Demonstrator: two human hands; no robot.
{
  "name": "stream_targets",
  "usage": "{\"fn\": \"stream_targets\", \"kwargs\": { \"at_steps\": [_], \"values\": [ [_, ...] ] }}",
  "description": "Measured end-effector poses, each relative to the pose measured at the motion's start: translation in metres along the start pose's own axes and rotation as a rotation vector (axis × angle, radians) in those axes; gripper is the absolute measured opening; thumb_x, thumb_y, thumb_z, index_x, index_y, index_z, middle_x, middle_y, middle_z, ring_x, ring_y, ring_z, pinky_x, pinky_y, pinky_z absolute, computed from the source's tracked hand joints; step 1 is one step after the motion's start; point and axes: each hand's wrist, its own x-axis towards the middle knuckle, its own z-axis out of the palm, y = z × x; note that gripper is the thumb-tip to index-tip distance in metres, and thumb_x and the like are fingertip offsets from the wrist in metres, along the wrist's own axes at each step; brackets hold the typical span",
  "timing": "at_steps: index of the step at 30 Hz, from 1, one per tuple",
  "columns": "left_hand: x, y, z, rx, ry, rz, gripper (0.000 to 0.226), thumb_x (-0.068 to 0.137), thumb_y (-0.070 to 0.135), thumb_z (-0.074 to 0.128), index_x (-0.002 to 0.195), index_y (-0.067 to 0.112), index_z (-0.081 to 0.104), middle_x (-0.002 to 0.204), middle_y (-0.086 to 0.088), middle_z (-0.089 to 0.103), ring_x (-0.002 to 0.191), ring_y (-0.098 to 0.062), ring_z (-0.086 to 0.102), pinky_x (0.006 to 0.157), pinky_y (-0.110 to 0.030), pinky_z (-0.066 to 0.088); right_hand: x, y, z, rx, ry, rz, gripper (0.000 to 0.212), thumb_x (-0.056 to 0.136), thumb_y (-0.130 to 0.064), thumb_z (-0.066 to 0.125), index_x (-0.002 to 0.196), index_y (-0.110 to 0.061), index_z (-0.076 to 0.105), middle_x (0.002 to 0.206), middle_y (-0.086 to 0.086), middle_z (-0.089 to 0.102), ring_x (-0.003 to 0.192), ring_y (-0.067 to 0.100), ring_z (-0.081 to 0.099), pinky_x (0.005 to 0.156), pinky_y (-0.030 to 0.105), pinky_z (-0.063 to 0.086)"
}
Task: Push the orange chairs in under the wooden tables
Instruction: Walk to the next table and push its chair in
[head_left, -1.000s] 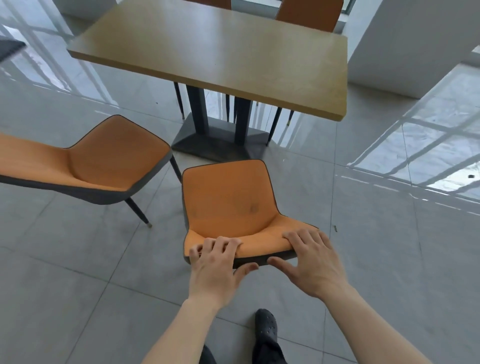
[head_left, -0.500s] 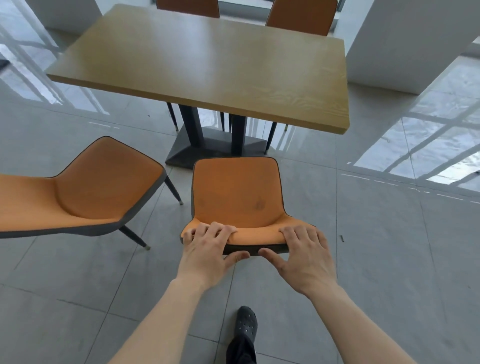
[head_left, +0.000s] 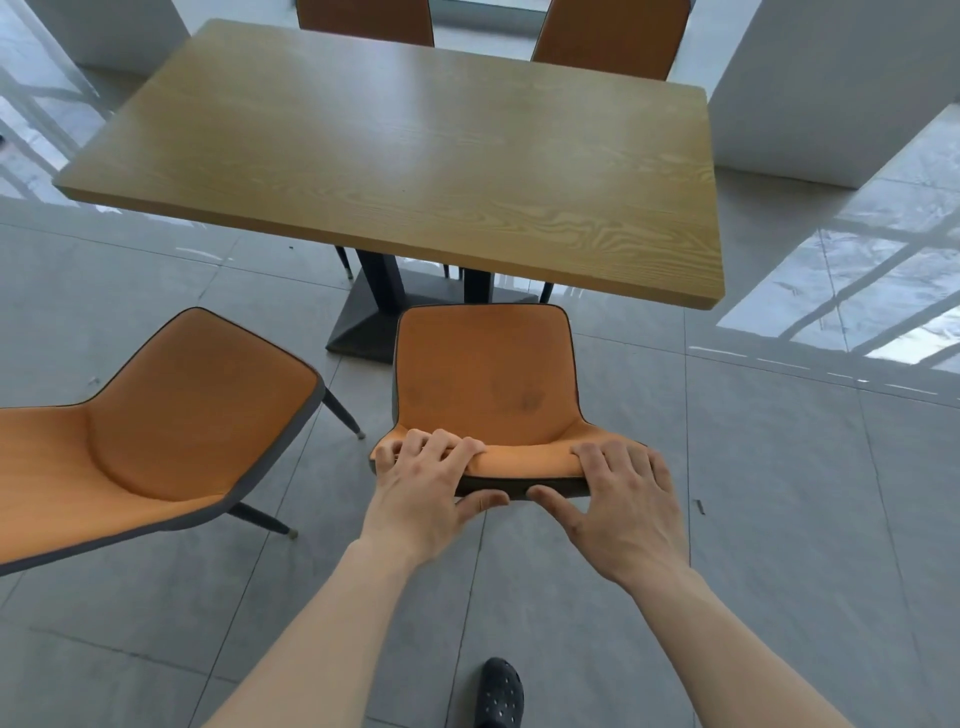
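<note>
An orange chair (head_left: 483, 379) with a dark grey shell stands in front of me, its seat facing the wooden table (head_left: 415, 161). The seat's front edge sits just at the table's near edge. My left hand (head_left: 426, 488) grips the left part of the chair's backrest top, fingers over it and thumb behind. My right hand (head_left: 618, 499) holds the right part the same way. A second orange chair (head_left: 156, 431) stands to the left, turned at an angle and away from the table.
Two more orange chairs (head_left: 363, 21) (head_left: 608, 36) are tucked in at the table's far side. The table's black pedestal base (head_left: 374, 322) stands on the grey tiled floor. A white pillar (head_left: 831, 88) rises at the right. My black shoe (head_left: 498, 691) is below.
The chair in my hands has moved forward toward the table, and I have stepped closer; its seat front now reaches the table's near edge.
</note>
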Motion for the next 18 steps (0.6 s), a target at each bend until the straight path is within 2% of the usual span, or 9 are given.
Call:
{"fn": "stream_targets", "kwargs": {
  "at_steps": [7, 13, 16, 18],
  "values": [
    [0.043, -0.004, -0.012, -0.016, -0.025, -0.004, 0.066, 0.086, 0.081, 0.031, 0.139, 0.043, 0.042, 0.136, 0.014, 0.05, 0.124, -0.016, 0.035, 0.101, -0.04, 0.021, 0.043, 0.003, -0.011, 0.01, -0.007, 0.005, 0.092, 0.081, -0.096, 0.011, 0.137, -0.032, 0.048, 0.134, -0.003, 0.055, 0.128, 0.024, 0.045, 0.12, 0.044, 0.03],
    [0.055, 0.003, -0.008, 0.008, 0.028, 0.019, 0.068, 0.087, 0.082, 0.031, 0.138, 0.04, 0.047, 0.134, 0.013, 0.053, 0.122, -0.016, 0.039, 0.101, -0.041, 0.023, 0.056, 0.016, -0.012, -0.012, 0.007, -0.015, 0.091, 0.083, -0.095, 0.011, 0.138, -0.032, 0.045, 0.134, -0.003, 0.053, 0.128, 0.024, 0.044, 0.121, 0.047, 0.031],
    [0.055, 0.003, -0.009, 0.007, -0.001, 0.014, 0.072, 0.084, 0.084, 0.027, 0.139, 0.04, 0.045, 0.135, 0.014, 0.052, 0.124, -0.016, 0.038, 0.103, -0.04, 0.024, 0.056, 0.017, -0.009, -0.018, 0.0, -0.017, 0.094, 0.083, -0.095, 0.009, 0.143, -0.031, 0.042, 0.136, -0.002, 0.051, 0.13, 0.025, 0.042, 0.122, 0.049, 0.028],
    [0.054, 0.004, -0.01, -0.008, -0.012, -0.001, 0.07, 0.085, 0.083, 0.031, 0.14, 0.041, 0.043, 0.138, 0.015, 0.05, 0.126, -0.014, 0.036, 0.106, -0.04, 0.023, 0.056, 0.017, -0.01, -0.02, -0.02, -0.029, 0.098, 0.082, -0.095, 0.005, 0.147, -0.03, 0.039, 0.14, -0.002, 0.048, 0.135, 0.025, 0.04, 0.124, 0.05, 0.024]
  ]
}}
